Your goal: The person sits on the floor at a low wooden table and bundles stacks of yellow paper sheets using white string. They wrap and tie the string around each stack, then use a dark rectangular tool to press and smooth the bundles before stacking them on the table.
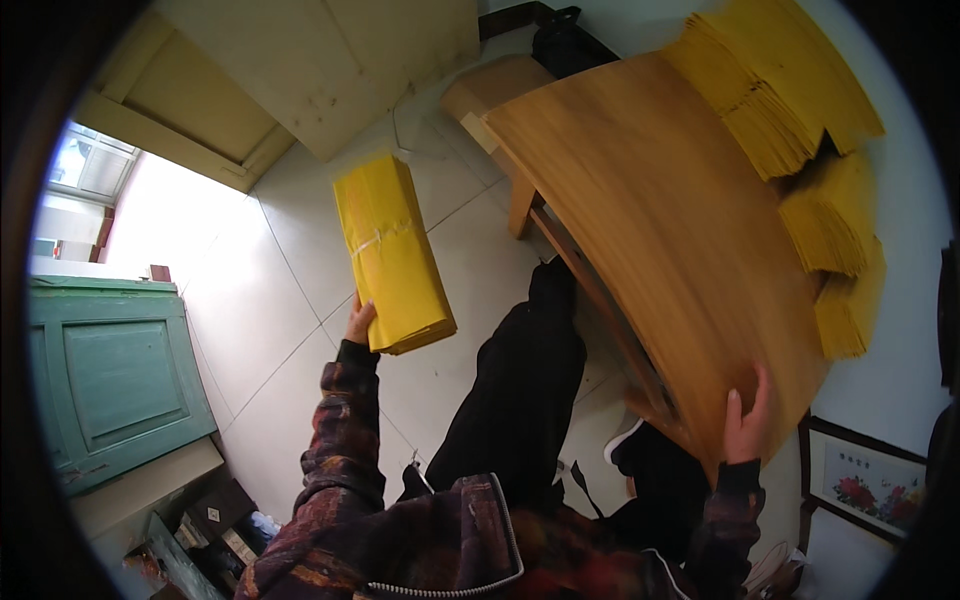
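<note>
My left hand (pixel 358 322) grips the near end of a thick bundle of yellow paper sheets (pixel 392 252), tied across with a thin band, and holds it out over the pale tiled floor (pixel 250 310). My right hand (pixel 747 418) rests flat on the near edge of a wooden table (pixel 660 230), fingers spread, holding nothing. Fanned stacks of the same yellow paper (pixel 775 85) lie at the table's far side, and more stacks (pixel 838 260) run along its right edge.
A green wooden cabinet (pixel 115 375) stands at the left with small items on the floor below it. A pale door (pixel 320 60) is ahead. A framed flower picture (pixel 868 485) leans at the lower right. My dark-trousered legs (pixel 520 390) are beside the table.
</note>
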Demonstrator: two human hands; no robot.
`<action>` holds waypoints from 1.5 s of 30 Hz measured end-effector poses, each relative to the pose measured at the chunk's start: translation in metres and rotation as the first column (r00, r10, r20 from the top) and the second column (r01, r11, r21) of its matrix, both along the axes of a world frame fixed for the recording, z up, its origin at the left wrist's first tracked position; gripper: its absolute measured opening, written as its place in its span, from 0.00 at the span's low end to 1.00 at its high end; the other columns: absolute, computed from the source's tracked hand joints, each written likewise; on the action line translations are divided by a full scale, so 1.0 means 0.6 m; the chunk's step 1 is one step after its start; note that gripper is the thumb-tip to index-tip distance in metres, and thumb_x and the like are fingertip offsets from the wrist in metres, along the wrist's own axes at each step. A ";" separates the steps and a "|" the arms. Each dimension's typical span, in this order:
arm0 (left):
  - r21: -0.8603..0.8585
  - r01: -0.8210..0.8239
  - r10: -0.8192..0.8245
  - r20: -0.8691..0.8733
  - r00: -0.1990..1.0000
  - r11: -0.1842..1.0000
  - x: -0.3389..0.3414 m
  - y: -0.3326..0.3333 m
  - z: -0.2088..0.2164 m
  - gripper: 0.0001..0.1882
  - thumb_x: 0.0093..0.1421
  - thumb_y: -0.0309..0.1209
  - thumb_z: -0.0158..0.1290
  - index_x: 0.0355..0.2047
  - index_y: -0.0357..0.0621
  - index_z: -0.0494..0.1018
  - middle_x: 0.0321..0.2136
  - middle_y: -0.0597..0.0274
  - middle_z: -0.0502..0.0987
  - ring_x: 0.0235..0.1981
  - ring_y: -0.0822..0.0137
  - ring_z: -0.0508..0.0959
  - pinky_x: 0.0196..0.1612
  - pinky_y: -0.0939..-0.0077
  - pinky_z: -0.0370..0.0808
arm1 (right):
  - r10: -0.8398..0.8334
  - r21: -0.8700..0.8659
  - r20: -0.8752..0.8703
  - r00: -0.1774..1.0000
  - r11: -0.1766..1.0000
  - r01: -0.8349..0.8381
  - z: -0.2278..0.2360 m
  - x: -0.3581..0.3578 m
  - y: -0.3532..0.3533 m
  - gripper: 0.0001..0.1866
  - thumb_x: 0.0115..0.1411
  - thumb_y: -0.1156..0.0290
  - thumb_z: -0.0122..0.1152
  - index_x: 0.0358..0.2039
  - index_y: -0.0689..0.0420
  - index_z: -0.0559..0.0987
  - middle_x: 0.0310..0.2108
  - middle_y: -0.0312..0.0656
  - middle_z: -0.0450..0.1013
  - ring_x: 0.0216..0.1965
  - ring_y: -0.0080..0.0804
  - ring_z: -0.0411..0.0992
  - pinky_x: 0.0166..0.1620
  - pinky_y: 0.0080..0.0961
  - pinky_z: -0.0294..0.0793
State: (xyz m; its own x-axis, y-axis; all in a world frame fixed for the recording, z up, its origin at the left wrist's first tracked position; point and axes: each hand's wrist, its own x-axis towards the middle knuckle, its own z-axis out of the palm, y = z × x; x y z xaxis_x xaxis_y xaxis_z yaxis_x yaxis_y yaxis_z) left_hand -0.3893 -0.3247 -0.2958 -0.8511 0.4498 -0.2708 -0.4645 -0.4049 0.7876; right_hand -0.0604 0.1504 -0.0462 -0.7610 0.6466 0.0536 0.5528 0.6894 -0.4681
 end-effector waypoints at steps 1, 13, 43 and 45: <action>0.024 -0.034 0.033 0.031 0.999 0.999 0.005 0.006 -0.025 0.33 0.57 0.33 0.52 0.60 0.44 0.52 0.52 0.54 0.66 0.50 0.59 0.71 0.50 0.64 0.71 | 0.034 0.128 0.056 0.998 0.991 -0.041 -0.007 -0.003 -0.003 0.24 0.59 0.75 0.46 0.56 0.65 0.60 0.57 0.52 0.59 0.58 0.48 0.57 0.60 0.37 0.54; -0.017 -0.046 0.048 0.161 0.986 0.999 -0.043 0.142 -0.180 0.39 0.55 0.31 0.52 0.64 0.53 0.45 0.54 0.58 0.64 0.52 0.60 0.68 0.51 0.62 0.68 | 0.011 0.304 0.243 0.970 0.949 -0.086 0.003 -0.016 -0.017 0.22 0.60 0.71 0.39 0.53 0.70 0.62 0.57 0.56 0.58 0.58 0.50 0.57 0.59 0.39 0.55; -0.967 -0.033 -0.707 0.161 0.689 -0.253 -0.088 0.292 -0.158 0.54 0.38 0.61 0.60 0.64 0.65 0.47 0.66 0.63 0.39 0.66 0.51 0.40 0.62 0.43 0.45 | -0.045 0.274 0.190 0.981 0.962 -0.009 -0.015 -0.010 -0.008 0.24 0.58 0.67 0.41 0.52 0.69 0.64 0.55 0.57 0.59 0.57 0.52 0.57 0.60 0.43 0.53; -0.968 -0.023 -0.788 0.190 0.586 -0.251 -0.104 0.292 -0.162 0.54 0.38 0.61 0.59 0.62 0.58 0.49 0.65 0.50 0.43 0.65 0.47 0.43 0.63 0.49 0.47 | -0.079 0.218 0.133 0.988 0.975 0.048 -0.014 -0.004 -0.015 0.24 0.55 0.67 0.46 0.51 0.67 0.65 0.54 0.56 0.60 0.56 0.52 0.58 0.59 0.42 0.54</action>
State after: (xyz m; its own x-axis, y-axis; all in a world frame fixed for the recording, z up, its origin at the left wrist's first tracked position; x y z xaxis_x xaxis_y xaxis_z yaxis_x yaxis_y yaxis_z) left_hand -0.4516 -0.1496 -0.3930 -0.7282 0.4055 -0.5525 0.3754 0.9105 0.1735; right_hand -0.0630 0.1413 -0.0549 -0.7286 0.6789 0.0913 0.6481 0.7263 -0.2290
